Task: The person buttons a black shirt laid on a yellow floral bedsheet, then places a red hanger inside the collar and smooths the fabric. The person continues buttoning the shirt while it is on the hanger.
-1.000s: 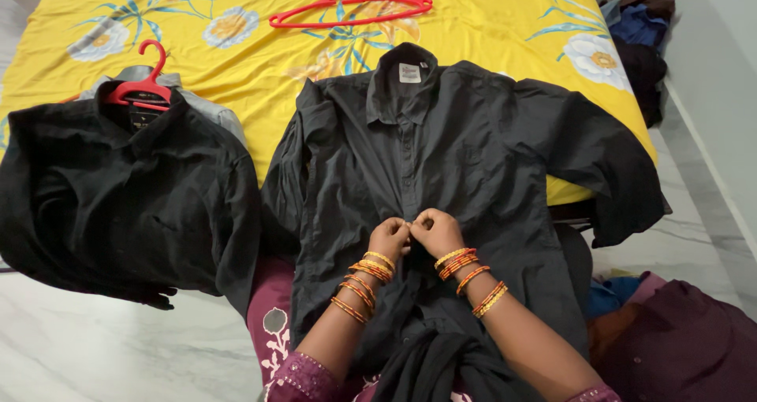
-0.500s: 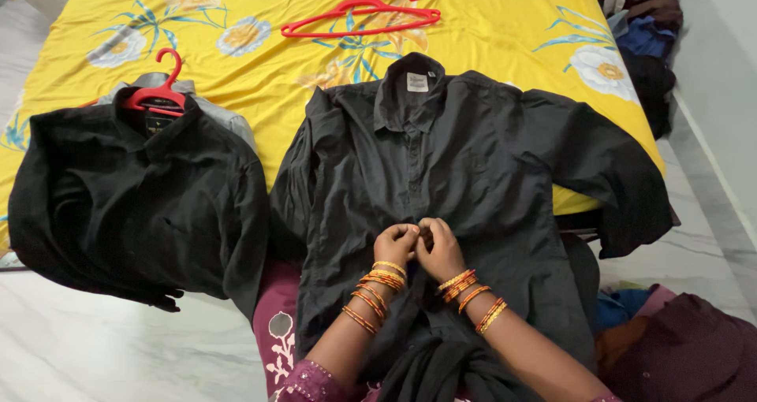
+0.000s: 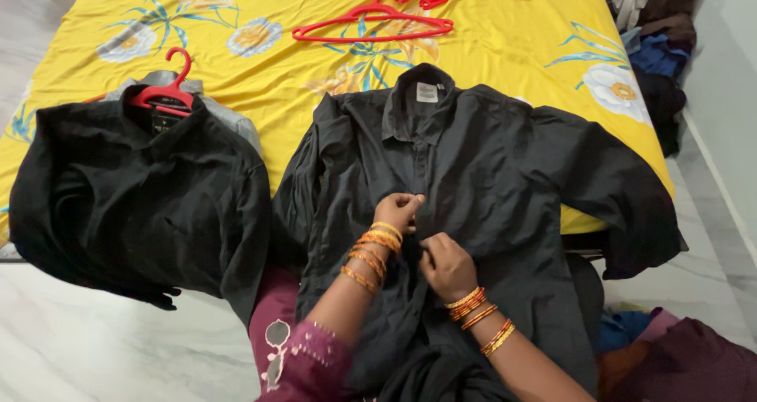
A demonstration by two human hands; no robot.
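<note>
Two black shirts lying on bed (image 3: 236, 63): one black shirt (image 3: 489, 173) spread at near edge, second shirt (image 3: 134, 197) on red hanger (image 3: 165, 93) at left edge. Left hand (image 3: 398, 210) pinching placket; right hand (image 3: 447, 266) gripping placket lower. Loose red hangers (image 3: 410, 12), at least three, near far edge. Clothes pile (image 3: 650, 47) lying beside right edge.

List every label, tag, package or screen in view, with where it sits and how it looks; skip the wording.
Neck label: inside the collar of the dark shirt spread mid-bed, small pale grey rectangle with dark print.
Neck label: inside the collar of the black shirt on the red hanger at left, small and dark, barely legible.
No packages or screens clearly visible.
</note>
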